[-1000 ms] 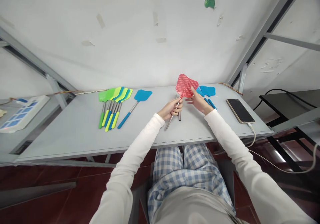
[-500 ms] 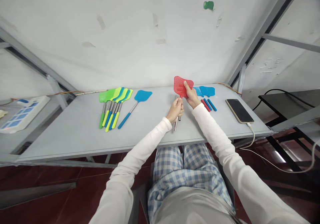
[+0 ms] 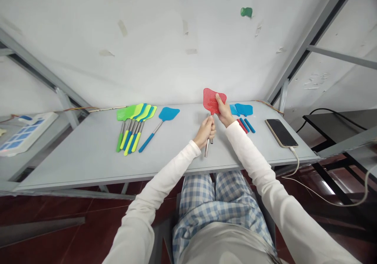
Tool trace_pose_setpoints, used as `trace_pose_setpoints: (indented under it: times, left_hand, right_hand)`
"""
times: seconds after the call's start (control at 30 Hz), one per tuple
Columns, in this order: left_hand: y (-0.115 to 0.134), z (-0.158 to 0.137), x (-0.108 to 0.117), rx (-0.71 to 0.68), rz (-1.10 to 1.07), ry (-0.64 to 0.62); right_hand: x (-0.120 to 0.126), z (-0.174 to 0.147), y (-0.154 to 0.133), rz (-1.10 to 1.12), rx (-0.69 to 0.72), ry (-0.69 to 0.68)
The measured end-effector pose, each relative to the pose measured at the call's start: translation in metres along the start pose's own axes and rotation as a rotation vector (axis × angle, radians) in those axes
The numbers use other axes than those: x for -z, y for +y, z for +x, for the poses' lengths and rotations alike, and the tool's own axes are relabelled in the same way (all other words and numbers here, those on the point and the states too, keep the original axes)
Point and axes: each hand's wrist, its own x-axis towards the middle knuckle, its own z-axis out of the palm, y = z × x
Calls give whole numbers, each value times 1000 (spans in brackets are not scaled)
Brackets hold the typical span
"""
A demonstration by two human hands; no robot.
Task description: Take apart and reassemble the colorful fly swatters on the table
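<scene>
Over the middle of the table, my right hand [image 3: 225,114] grips a red fly swatter head [image 3: 209,98], thumb laid on its perforated face. Just below it, my left hand [image 3: 206,132] is closed around a metal rod at the head's narrow neck. Whether rod and neck are joined is hidden by the fingers. Silvery metal rods [image 3: 206,149] show beneath my left hand; which of them is held and which lie on the table cannot be told. Right of my hands are blue swatter heads [image 3: 244,109] and several red and blue handle grips [image 3: 249,125].
Several green, yellow and blue fly swatters [image 3: 132,132] lie in an overlapping row on the left, with one blue swatter [image 3: 168,114] beside them. A phone [image 3: 281,132] with a white cable [image 3: 296,164] rests near the table's right end. Behind the table [image 3: 88,150] rises a white wall.
Both hands keep their grips, and the red swatter head stays at the left hand with barely any movement. The camera view has shifted slightly.
</scene>
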Motion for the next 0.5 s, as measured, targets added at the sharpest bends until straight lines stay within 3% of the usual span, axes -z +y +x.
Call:
trace_pose_setpoints:
  times: [0.17,0.33,0.5]
  left_hand:
    - [15,13,20,163,-18,-182]
    - [16,20,10,43,131,-65]
    - [4,19,-7,-9,117,11]
  right_hand:
    - [0,-8,6,40,12,38]
    - [-2,-15,11,49,121,172]
    - [-1,-1,10,59,-16,265]
